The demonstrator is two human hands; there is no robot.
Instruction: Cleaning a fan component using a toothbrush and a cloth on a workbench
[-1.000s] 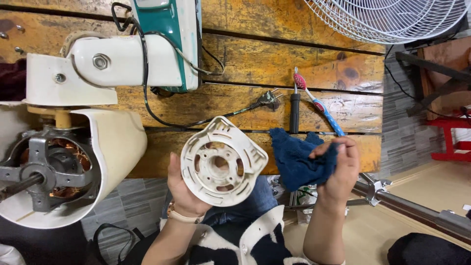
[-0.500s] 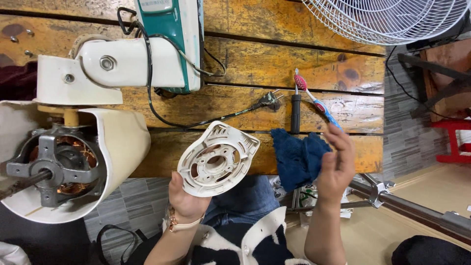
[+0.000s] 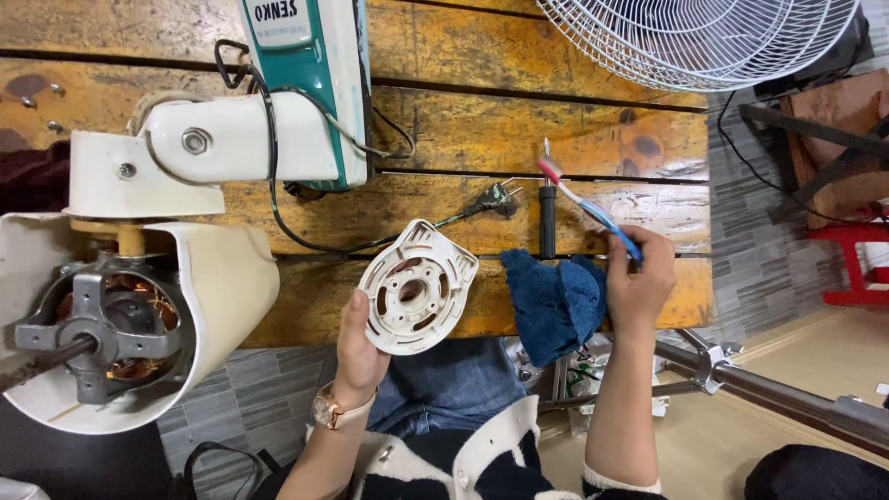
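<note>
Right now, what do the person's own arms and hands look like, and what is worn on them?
Both are bare hands with bare forearms. The left hand has a gold-coloured wristwatch with a pale strap at the wrist. The right hand wears nothing; a cream ribbed sleeve cuff shows low on that forearm. No gloves or rings are visible.
</note>
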